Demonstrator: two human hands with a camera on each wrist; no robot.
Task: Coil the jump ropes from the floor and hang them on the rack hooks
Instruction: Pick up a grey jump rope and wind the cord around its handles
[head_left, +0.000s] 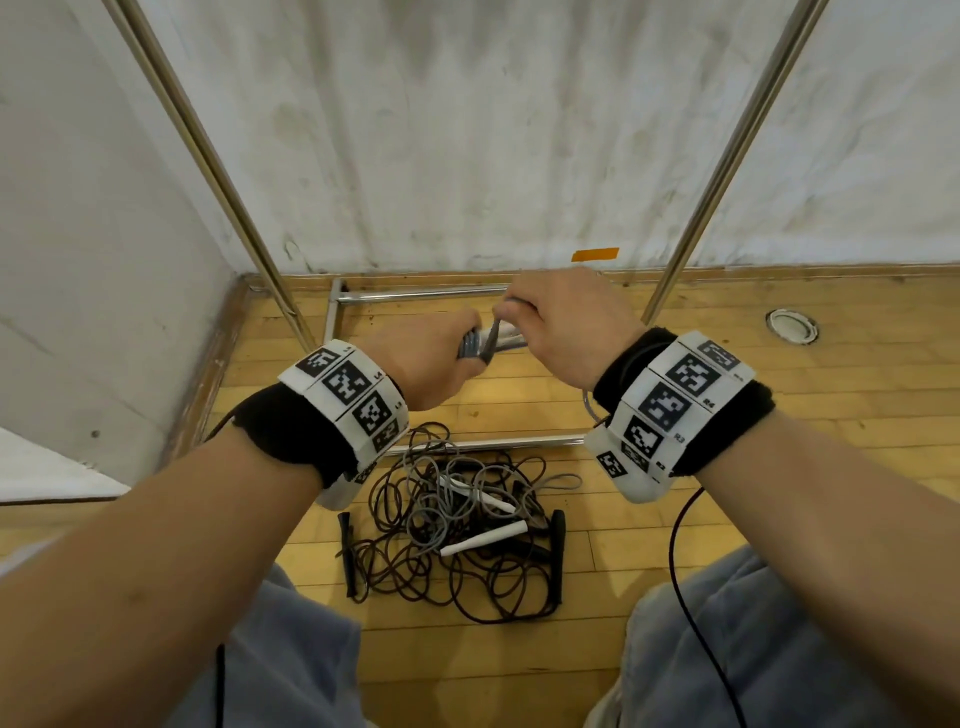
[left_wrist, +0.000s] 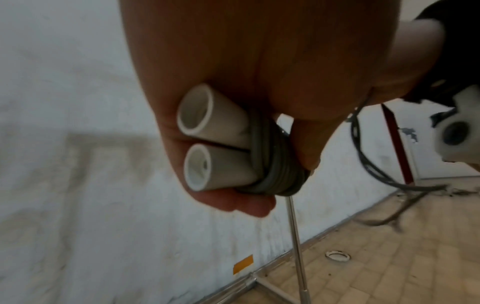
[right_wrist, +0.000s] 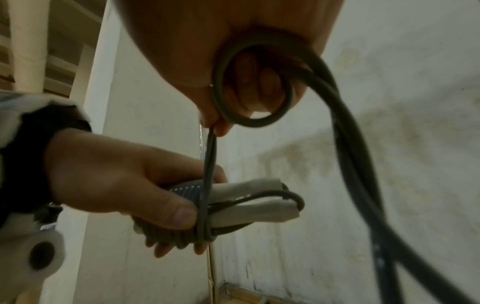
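Observation:
My left hand (head_left: 441, 358) grips the two white handles (left_wrist: 215, 139) of a grey jump rope, with several grey turns (left_wrist: 275, 160) wound tightly round them. My right hand (head_left: 561, 322) sits just right of it and pinches the grey rope (right_wrist: 211, 148), which runs taut down to the bundle (right_wrist: 233, 207). A loop of the same rope (right_wrist: 249, 86) curls round my right fingers and trails off below. On the floor under my wrists lies a tangled pile of jump ropes (head_left: 457, 519), grey and dark, with white handles (head_left: 483, 538) and black handles (head_left: 557, 556).
The metal rack stands ahead, with its left upright (head_left: 218, 171), right upright (head_left: 727, 166) and base bars (head_left: 415, 295) on the wooden floor. A concrete wall (head_left: 467, 130) is close behind. A round floor socket (head_left: 792, 326) sits at the right. No hooks are in view.

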